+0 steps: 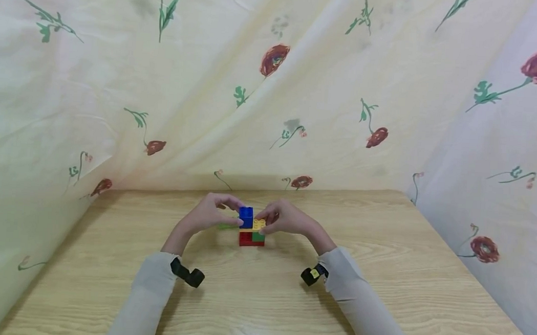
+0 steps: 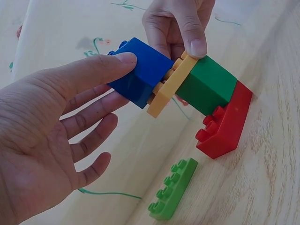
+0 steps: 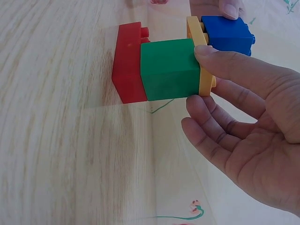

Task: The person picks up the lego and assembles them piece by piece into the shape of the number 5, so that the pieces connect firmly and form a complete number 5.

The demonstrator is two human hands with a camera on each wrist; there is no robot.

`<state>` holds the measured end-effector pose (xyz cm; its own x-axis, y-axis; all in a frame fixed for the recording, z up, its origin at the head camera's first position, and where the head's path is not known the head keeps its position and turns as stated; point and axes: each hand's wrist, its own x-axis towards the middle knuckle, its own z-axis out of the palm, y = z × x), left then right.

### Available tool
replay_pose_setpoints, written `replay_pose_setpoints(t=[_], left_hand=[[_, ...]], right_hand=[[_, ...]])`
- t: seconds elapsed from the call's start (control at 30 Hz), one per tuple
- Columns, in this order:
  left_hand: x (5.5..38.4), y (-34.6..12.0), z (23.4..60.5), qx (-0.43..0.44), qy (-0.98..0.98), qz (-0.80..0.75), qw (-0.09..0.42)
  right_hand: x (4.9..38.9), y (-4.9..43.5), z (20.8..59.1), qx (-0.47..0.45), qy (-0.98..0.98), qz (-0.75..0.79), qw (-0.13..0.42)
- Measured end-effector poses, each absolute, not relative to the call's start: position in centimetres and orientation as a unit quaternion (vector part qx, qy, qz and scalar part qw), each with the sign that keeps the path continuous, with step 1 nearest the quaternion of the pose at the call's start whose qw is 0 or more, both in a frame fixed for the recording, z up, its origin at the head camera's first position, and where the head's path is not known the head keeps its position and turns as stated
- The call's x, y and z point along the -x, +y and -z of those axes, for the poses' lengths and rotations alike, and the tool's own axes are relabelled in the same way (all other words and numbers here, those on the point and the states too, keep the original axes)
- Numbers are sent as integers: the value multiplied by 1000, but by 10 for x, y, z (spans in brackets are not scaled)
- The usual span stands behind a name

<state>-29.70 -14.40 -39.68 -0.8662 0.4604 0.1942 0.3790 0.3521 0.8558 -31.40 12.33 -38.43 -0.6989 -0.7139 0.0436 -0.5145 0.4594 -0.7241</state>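
A small stack of toy building bricks stands on the wooden table. At its bottom lies a red brick (image 2: 226,124), and a dark green brick (image 3: 168,69) sits on one end of it. Across the green one runs a thin yellow brick (image 2: 171,86). On the yellow brick's left side is a blue brick (image 1: 245,218), its studs facing up. My left hand (image 1: 210,213) pinches the blue brick between thumb and fingers. With thumb and fingertips, my right hand (image 1: 289,219) grips the right end of the yellow brick, just above the green one.
A flat light green brick (image 2: 173,190) lies on the table behind the stack, mostly hidden in the head view. Flower-printed cloth (image 1: 207,107) hangs behind the wooden table (image 1: 251,299) and at both sides.
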Motion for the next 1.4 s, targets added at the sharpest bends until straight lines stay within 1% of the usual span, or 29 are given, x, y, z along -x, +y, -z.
replay_pose_setpoints(t=[0.63, 0.97, 1.2, 1.4], left_hand=[[298, -144, 395, -260, 827, -496, 50], [296, -144, 394, -255, 831, -492, 46], [295, -143, 394, -248, 844, -475, 30], [294, -144, 393, -249, 841, -479, 32]], right_hand=[[316, 125, 386, 370, 843, 368, 127], [316, 124, 386, 366, 844, 370, 131], [316, 124, 386, 366, 841, 375, 135], [317, 123, 387, 367, 841, 374, 135]])
